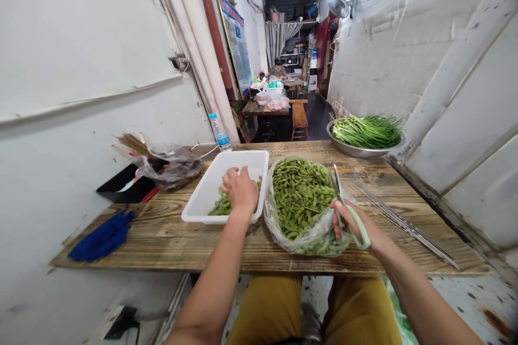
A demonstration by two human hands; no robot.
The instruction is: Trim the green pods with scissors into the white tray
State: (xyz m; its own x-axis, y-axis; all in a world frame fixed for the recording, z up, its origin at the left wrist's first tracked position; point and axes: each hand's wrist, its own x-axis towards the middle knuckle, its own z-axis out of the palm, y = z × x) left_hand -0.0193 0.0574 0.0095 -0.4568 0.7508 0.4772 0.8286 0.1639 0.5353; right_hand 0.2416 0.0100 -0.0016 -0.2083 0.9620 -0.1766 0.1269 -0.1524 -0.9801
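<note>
My left hand is inside a white plastic tray, over a small heap of green edamame pods. Its thumb and fingers are apart, and I see nothing between them, though the palm side is hidden. To the right of the tray, a clear plastic bag stands wide at the top, full of edamame pods. My right hand grips a pair of scissors with pale green handles at the bag's right edge. The blades point up and away from me.
Several thin metal skewers lie at the right, below a steel bowl of green stalks. At the left are a blue cloth, a black tray and a plastic bag. A water bottle stands behind. A person sits farther back.
</note>
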